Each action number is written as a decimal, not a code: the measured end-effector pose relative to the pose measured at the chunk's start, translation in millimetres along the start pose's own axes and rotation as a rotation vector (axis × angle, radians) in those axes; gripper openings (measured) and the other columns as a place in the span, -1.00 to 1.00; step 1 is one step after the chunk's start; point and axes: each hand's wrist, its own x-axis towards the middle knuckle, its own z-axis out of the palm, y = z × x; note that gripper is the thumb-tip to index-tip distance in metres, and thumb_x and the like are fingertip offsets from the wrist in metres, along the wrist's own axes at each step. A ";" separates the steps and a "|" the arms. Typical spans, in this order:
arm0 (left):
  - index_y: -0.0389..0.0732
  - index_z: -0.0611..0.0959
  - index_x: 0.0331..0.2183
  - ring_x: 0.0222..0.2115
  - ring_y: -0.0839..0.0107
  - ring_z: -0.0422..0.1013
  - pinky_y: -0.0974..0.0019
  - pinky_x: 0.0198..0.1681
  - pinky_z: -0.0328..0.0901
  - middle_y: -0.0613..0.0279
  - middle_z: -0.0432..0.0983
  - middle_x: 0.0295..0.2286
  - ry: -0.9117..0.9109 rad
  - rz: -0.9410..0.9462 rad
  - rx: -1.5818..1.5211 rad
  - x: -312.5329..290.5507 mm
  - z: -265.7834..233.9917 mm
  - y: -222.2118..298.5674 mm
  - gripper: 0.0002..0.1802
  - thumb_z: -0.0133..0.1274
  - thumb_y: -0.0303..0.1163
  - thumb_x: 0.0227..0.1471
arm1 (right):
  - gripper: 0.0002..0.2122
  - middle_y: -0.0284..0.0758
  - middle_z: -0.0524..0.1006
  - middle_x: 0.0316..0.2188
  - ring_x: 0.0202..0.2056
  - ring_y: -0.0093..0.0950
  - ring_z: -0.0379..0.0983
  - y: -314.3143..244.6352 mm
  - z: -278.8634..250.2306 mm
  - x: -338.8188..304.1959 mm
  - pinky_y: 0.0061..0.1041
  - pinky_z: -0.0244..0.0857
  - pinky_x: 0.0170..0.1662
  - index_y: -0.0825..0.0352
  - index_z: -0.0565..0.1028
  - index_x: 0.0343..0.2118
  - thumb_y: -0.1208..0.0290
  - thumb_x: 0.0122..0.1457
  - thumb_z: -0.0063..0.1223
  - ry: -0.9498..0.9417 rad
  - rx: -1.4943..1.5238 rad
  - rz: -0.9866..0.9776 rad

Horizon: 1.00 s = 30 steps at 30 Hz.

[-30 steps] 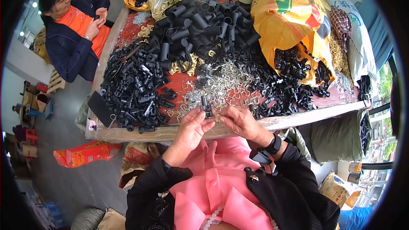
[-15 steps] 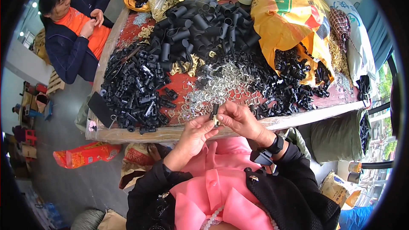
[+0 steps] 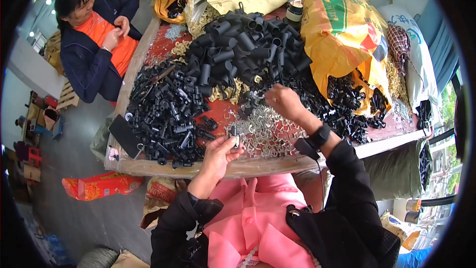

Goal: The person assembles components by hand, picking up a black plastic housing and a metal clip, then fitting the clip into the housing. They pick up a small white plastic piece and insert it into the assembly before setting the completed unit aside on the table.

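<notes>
Left grip (image 3: 217, 156) pinches a small, partly hidden black part (image 3: 234, 131); I cannot tell whether right grip (image 3: 286, 102) is closed.

Workshop | worktable (image 3: 163, 169) heaped with black parts (image 3: 171, 111) | stuffed sacks (image 3: 337, 30)

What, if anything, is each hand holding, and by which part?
Left hand: a small black cylindrical part, pinched near its lower end. Right hand: cannot tell.

Your part (image 3: 234, 132), small and black with a pale metallic lower end, stands nearly upright, pinched in your left hand (image 3: 216, 158). The clips (image 3: 271, 131), silvery and bent, lie in a loose heap near your right hand (image 3: 284, 103).
</notes>
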 end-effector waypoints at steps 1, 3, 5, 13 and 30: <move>-0.27 0.48 -0.40 -0.53 0.47 0.41 0.55 -0.49 0.33 0.14 0.45 -0.47 0.012 -0.018 -0.023 -0.5 1.4 0.8 -0.84 -0.05 -0.40 -0.07 | -0.90 -0.26 0.39 -0.54 -0.45 -0.31 0.37 10.2 9.8 9.9 -0.40 0.26 -0.44 0.35 0.37 -0.60 0.43 -0.12 -0.07 0.013 -0.006 -0.005; -0.27 0.48 -0.40 -0.52 0.46 0.41 0.55 -0.49 0.33 0.14 0.45 -0.47 0.020 -0.027 -0.041 -2.4 3.4 1.3 -0.84 -0.05 -0.41 -0.07 | -0.89 -0.26 0.38 -0.52 -0.45 -0.30 0.38 30.5 37.7 29.2 -0.39 0.26 -0.45 0.34 0.37 -0.61 0.41 -0.11 -0.10 -0.019 -0.226 0.087; -0.27 0.48 -0.39 -0.52 0.46 0.42 0.55 -0.48 0.33 0.14 0.46 -0.47 0.040 -0.019 -0.078 -7.0 2.7 -1.4 -0.85 -0.06 -0.42 -0.07 | -0.88 -0.25 0.38 -0.50 -0.45 -0.30 0.39 41.4 52.0 38.6 -0.38 0.27 -0.45 0.33 0.37 -0.61 0.40 -0.11 -0.11 -0.031 -0.334 0.128; -0.27 0.48 -0.38 -0.50 0.45 0.42 0.54 -0.45 0.34 0.14 0.46 -0.46 0.037 -0.002 -0.102 -8.8 2.0 -0.9 -0.85 -0.06 -0.43 -0.07 | -0.88 -0.30 0.44 -0.62 -0.59 -0.40 0.39 18.8 18.1 14.1 -0.53 0.28 -0.52 0.36 0.38 -0.54 0.45 -0.12 0.04 0.133 0.231 0.143; -0.24 0.45 -0.35 -0.49 0.41 0.41 0.44 -0.43 0.36 0.26 0.43 -0.46 -0.217 -0.062 -0.227 -32.4 56.5 -11.2 -0.79 -0.15 -0.32 0.00 | -0.80 -0.35 0.31 -0.53 -0.49 -0.58 0.29 -92.4 -13.3 -77.0 -0.64 0.21 -0.47 0.38 0.43 -0.33 0.51 -0.07 0.04 0.275 0.614 -0.181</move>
